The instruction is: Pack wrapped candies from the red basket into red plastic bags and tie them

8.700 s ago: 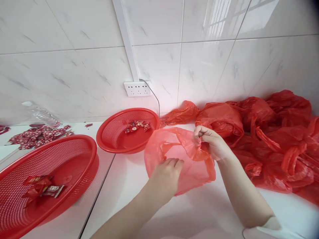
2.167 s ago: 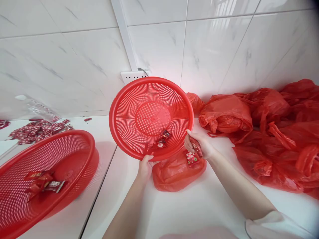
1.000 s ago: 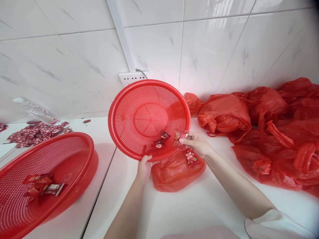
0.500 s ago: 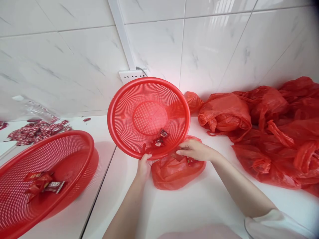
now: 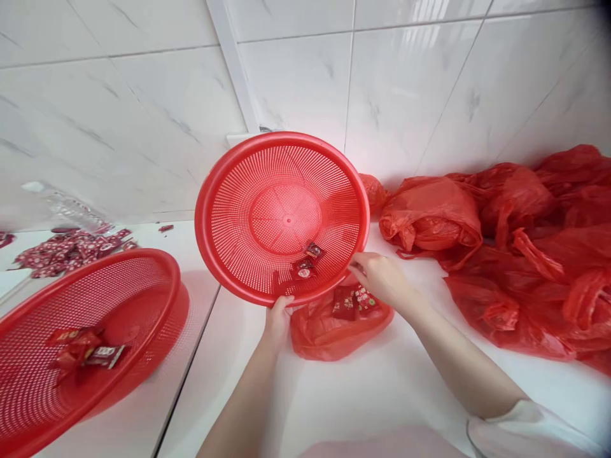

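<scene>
A red mesh basket (image 5: 286,219) is tilted up toward me over the white table, with a few small dark red packets (image 5: 304,270) lying low inside it. My left hand (image 5: 278,320) grips its bottom rim, thumb over the edge. At the basket's lower right rim is my right hand (image 5: 375,272), its fingers closed on the rim and partly hidden behind it. Just below both hands, an open red plastic bag (image 5: 324,340) rests on the table, and dark red packets (image 5: 344,301) show in its mouth.
A second red basket (image 5: 167,273) with packets stands at left. Behind it are a pile of patterned packets (image 5: 71,251) and a clear plastic bottle (image 5: 71,210). Knotted red bags (image 5: 429,216) are heaped at right. A tiled wall (image 5: 296,76) rises behind.
The held basket has come up and nearer, tilted more toward me. My right hand has moved from over the bag up to the basket's rim, uncovering packets in the bag.
</scene>
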### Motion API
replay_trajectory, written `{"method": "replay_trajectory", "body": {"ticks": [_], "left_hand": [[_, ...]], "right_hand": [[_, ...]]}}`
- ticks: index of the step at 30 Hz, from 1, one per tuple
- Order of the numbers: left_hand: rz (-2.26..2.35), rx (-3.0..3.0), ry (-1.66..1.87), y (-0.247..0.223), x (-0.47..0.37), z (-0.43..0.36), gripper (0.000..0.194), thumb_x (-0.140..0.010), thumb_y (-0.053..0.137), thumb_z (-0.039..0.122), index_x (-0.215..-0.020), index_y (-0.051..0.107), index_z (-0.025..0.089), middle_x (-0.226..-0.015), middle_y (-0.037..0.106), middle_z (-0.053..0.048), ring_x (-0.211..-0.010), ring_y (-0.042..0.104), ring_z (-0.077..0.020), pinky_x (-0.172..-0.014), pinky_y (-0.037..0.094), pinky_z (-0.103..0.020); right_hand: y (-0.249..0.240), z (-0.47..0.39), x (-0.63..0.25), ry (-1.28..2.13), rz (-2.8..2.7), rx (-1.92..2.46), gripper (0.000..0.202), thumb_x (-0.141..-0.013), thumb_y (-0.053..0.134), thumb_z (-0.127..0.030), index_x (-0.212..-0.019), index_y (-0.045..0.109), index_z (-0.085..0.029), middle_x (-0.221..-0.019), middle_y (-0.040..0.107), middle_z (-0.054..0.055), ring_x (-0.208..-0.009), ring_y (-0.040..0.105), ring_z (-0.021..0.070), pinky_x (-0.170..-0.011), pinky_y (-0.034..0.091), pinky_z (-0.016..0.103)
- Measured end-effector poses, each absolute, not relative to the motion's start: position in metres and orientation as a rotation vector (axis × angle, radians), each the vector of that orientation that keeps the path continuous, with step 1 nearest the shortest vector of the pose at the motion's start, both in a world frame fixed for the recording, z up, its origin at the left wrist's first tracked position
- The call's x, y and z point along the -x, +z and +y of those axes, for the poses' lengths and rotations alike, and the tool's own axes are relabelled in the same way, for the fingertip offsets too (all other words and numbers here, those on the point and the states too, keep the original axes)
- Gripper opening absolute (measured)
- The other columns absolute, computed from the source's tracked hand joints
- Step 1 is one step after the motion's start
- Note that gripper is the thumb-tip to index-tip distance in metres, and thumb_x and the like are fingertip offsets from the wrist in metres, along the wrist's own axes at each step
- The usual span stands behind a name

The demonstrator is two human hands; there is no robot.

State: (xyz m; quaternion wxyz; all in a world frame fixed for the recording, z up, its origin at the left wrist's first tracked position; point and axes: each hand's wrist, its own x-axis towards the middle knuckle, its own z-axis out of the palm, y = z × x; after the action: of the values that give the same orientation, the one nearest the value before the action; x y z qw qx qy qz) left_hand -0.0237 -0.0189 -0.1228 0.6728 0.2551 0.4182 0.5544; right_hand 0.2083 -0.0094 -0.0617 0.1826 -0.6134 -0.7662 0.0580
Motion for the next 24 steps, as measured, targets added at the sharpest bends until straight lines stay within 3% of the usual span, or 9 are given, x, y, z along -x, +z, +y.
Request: {"method": "replay_trajectory", "body": {"ticks": [3,6,8,10,14,17,20,24], "left_hand": [[0.912,-0.582,1.216,-0.12,0.019,-0.025,0.032,-0.06,0.068,0.018,-0.092,0.069,0.015,-0.091,0.075,-0.007,-0.097,0.068,-0.032,-0.089,0.052,-0.045],[0.858,-0.561,1.151,-0.119,0.012,-0.031,0.04,-0.06,0.067,0.015,-0.099,0.069,0.016,-0.097,0.075,-0.006,-0.102,0.067,-0.0314,-0.093,0.05,-0.045],[0.844,-0.541,1.124,-0.118,0.009,-0.032,0.041,-0.059,0.066,0.013,-0.1,0.069,0.016,-0.096,0.075,-0.007,-0.105,0.066,-0.0318,-0.095,0.049,-0.046],[0.853,-0.539,1.129,-0.119,0.01,-0.031,0.039,-0.059,0.065,0.012,-0.098,0.07,0.015,-0.093,0.075,-0.007,-0.106,0.065,-0.0322,-0.097,0.048,-0.046],[0.873,-0.55,1.149,-0.122,0.016,-0.024,0.033,-0.06,0.063,0.015,-0.092,0.07,0.012,-0.092,0.075,-0.008,-0.105,0.065,-0.0327,-0.096,0.049,-0.046],[0.868,-0.544,1.149,-0.124,0.022,-0.019,0.031,-0.063,0.062,0.019,-0.092,0.07,0.012,-0.092,0.075,-0.009,-0.103,0.066,-0.0317,-0.094,0.051,-0.045],[0.887,-0.573,1.18,-0.124,0.025,-0.016,0.029,-0.063,0.061,0.02,-0.089,0.07,0.012,-0.091,0.075,-0.008,-0.1,0.068,-0.0306,-0.092,0.052,-0.045],[0.921,-0.579,1.226,-0.123,0.027,-0.015,0.025,-0.061,0.062,0.019,-0.085,0.07,0.014,-0.088,0.075,-0.007,-0.096,0.069,-0.0296,-0.09,0.053,-0.044]], "right_hand": [[-0.069,-0.01,-0.197,0.066,-2.221,1.381,0.027,-0.096,0.043,-0.028,-0.104,0.065,-0.015,-0.11,0.068,0.012,-0.103,0.062,0.0235,-0.09,0.048,0.036],[-0.079,-0.013,-0.186,0.071,-2.398,1.187,0.05,-0.093,0.048,-0.045,-0.131,0.053,-0.012,-0.138,0.052,0.016,-0.13,0.045,0.0289,-0.108,0.035,0.048],[-0.085,-0.015,-0.183,0.152,-2.5,1.129,0.066,-0.089,0.051,-0.054,-0.139,0.045,-0.011,-0.145,0.044,0.017,-0.137,0.036,0.0308,-0.113,0.026,0.053],[-0.087,-0.016,-0.182,0.26,-2.553,1.09,0.065,-0.087,0.054,-0.055,-0.136,0.049,-0.013,-0.146,0.043,0.016,-0.138,0.035,0.0304,-0.115,0.025,0.053],[-0.087,-0.015,-0.184,0.418,-2.526,1.048,0.044,-0.083,0.066,-0.028,-0.125,0.06,-0.019,-0.144,0.047,0.01,-0.134,0.042,0.0264,-0.112,0.035,0.045],[-0.085,-0.013,-0.185,0.531,-2.42,1.009,0.034,-0.083,0.06,-0.012,-0.115,0.068,-0.021,-0.132,0.059,0.008,-0.122,0.054,0.0236,-0.105,0.042,0.04],[-0.082,-0.01,-0.186,0.764,-2.087,1.084,0.024,-0.088,0.055,-0.02,-0.105,0.072,-0.021,-0.104,0.072,0.004,-0.095,0.067,0.0196,-0.088,0.052,0.034],[-0.073,-0.006,-0.192,1.176,-1.59,1.174,0.028,-0.085,0.06,-0.039,-0.096,0.072,-0.016,-0.083,0.073,0.002,-0.072,0.067,0.0169,-0.069,0.054,0.029]]}}
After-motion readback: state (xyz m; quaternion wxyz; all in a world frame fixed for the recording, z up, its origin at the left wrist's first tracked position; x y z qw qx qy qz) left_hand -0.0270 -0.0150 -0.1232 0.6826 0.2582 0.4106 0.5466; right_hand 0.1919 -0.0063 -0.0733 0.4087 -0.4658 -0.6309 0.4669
